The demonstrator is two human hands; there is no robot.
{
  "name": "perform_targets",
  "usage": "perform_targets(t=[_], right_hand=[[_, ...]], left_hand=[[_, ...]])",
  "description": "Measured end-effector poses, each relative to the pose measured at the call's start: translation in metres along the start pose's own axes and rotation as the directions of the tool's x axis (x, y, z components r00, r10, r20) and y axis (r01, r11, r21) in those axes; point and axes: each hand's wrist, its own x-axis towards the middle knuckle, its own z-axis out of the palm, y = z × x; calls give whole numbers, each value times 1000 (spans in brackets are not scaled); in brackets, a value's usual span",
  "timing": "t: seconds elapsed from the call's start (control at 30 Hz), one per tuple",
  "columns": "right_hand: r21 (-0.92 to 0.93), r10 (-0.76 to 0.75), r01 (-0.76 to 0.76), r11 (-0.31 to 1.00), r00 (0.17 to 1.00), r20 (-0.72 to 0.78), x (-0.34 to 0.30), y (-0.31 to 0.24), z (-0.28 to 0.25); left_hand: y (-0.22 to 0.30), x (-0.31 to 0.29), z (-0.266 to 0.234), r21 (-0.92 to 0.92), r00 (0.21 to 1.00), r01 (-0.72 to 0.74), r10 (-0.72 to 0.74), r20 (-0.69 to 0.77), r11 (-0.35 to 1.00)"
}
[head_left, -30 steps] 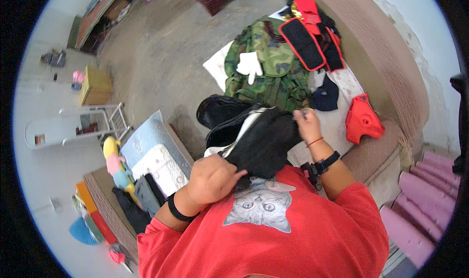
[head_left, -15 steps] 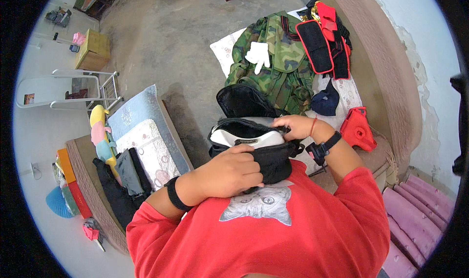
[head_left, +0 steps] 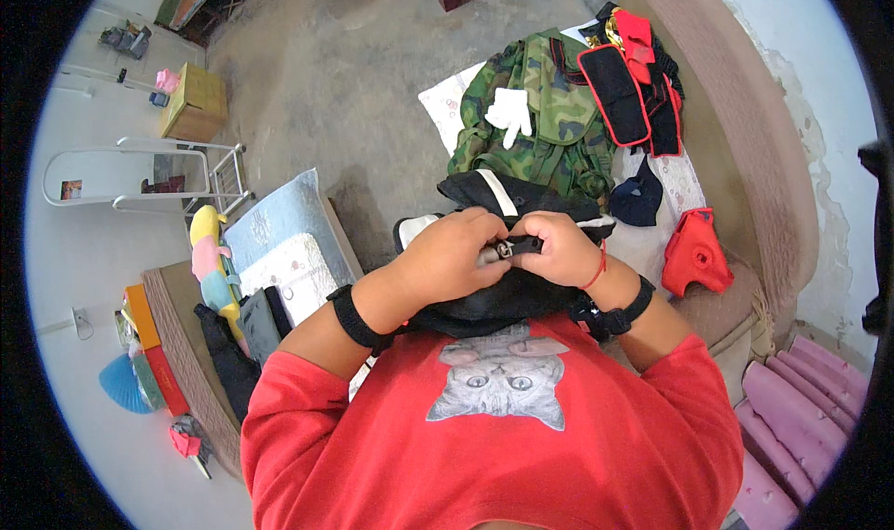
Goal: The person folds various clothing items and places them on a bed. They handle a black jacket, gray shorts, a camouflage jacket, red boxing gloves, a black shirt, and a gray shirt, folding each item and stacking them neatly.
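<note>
Grey concrete floor [head_left: 307, 92] filled the far middle. Green camouflage fabric bundle [head_left: 568, 106] lay far right of centre, beyond my hands. Next in size, the soft black fabric bag [head_left: 503, 302] with white trim sat near centre, right against my red shirt [head_left: 372, 437], under both hands. Black rectangular pads with red edging [head_left: 613, 95] lay far right; the moulded red fabric piece [head_left: 689, 271] and the dark navy cloth cap-like item [head_left: 637, 197] were right, nearer.

Left hand [head_left: 447, 258] was over the bag, thumb and fingers closed, pinching at a small silvery metal fitting [head_left: 506, 250]. Right hand [head_left: 562, 252] met it from the right, fingers curled, gripping a short black strap tab [head_left: 527, 244] by that fitting.

White fabric glove [head_left: 509, 115] lay flat on the camouflage.

Change: a moment earlier the bag gaped, a white item showing inside, hands apart on it. Now they met at the fitting and the mouth was hidden, so handling had moved from opening to hardware. Couldn't tell whether the bag was closed, or tab and fitting joined.
</note>
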Motion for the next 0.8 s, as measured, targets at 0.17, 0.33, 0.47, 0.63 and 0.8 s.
perform_targets(t=[0.17,0.33,0.47,0.63,0.8], right_hand=[[141,75,-72,987,997,-21,-7,-10,0],[116,26,-18,993,997,-68,-10,-6,5],[-92,-107,89,992,972,-208,-10,-12,15],[-510,216,-219,832,974,-65,-15,-12,29],[-270,284,-213,939,923,259,-12,8,37]], left_hand=[[0,-2,6,164,985,-87,60,161,983],[-16,-9,22,-351,956,287,-244,160,891],[-35,-20,42,-751,692,639,-553,464,169],[-42,-32,66,-864,774,495,-497,391,92],[-46,-40,73,-788,719,585,-572,395,192]])
